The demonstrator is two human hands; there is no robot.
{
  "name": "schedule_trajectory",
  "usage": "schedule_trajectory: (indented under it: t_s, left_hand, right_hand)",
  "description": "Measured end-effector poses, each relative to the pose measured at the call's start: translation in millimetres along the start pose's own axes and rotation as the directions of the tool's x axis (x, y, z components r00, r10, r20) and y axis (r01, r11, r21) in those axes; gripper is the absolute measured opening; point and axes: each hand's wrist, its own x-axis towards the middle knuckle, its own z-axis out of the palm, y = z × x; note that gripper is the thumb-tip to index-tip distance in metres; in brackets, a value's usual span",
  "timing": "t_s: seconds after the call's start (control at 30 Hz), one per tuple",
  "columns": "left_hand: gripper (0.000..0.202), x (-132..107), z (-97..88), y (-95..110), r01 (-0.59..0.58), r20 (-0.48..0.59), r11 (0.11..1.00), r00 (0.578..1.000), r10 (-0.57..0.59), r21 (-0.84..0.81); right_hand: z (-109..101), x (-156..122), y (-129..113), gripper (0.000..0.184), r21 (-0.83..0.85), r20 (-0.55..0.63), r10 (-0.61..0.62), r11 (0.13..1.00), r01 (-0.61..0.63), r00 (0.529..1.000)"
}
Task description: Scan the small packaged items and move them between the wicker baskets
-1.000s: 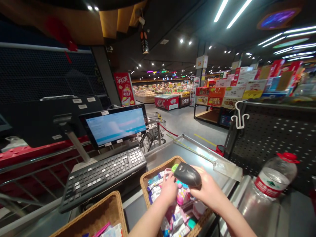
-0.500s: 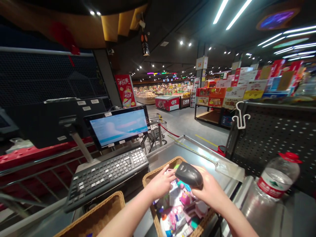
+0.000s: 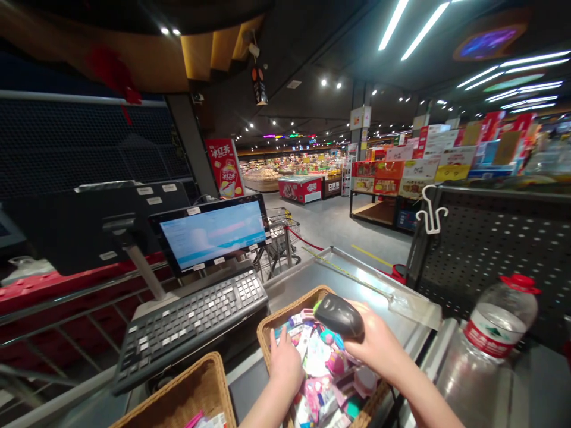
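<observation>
My right hand (image 3: 372, 336) is wrapped round a black handheld barcode scanner (image 3: 339, 316), which is held above the far part of a wicker basket (image 3: 292, 309). That basket is filled with small colourful packaged goods (image 3: 330, 362), many of them pink, white and teal. Inside its left side, my left hand (image 3: 285, 359) reaches down over the goods with its fingers apart. Nothing is visible in its grasp, though the fingertips partly blend with the packages. Closer to me on the left stands a second wicker basket (image 3: 178, 392), with pink and white items at its bottom edge.
A black keyboard (image 3: 191, 327) and a lit monitor (image 3: 214, 235) stand left of the baskets. The metal counter (image 3: 312, 270) extends behind. At right are a large red-capped bottle (image 3: 499, 321) and a perforated panel (image 3: 499, 238) with a white hook (image 3: 430, 211).
My left hand has moved left and toward me from beside the scanner, uncovering goods there. The scanner stays nearly in place. More of the second basket's contents shows.
</observation>
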Motion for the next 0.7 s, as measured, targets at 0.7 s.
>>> schedule_trajectory:
  t_s: [0.7]
  left_hand:
    - [0.016,-7,-58.8,-32,-0.134,-0.430,0.989,0.897,0.097,-0.057]
  right_hand:
    - [-4,1,8,0.048,0.010,-0.058,-0.021,1.000,0.022,0.998]
